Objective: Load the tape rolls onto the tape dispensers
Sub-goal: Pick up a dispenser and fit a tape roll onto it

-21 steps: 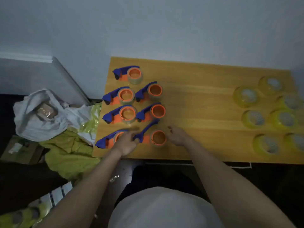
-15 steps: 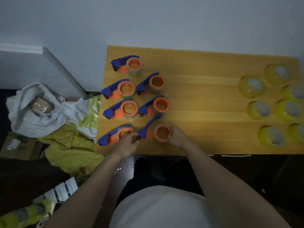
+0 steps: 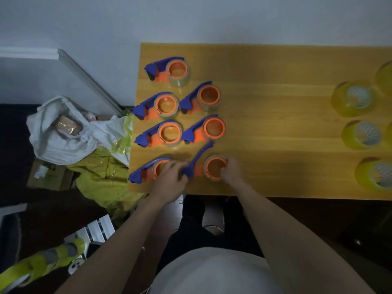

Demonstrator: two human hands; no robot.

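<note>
Seating roll on front dispenser (image 3: 206, 167)
L hand (image 3: 169, 180) pinches its blue handle, R hand (image 3: 231, 171) grips the roll (image 3: 215, 168); I'd press it square onto the hub, then close the arm.

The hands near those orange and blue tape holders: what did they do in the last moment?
The right hand slid forward from the bare wood onto the roll on the nearest dispenser and now touches its rim. The left hand kept its place by that dispenser's blue lever, which stayed raised. The other dispensers and the yellow rolls did not move.
</note>
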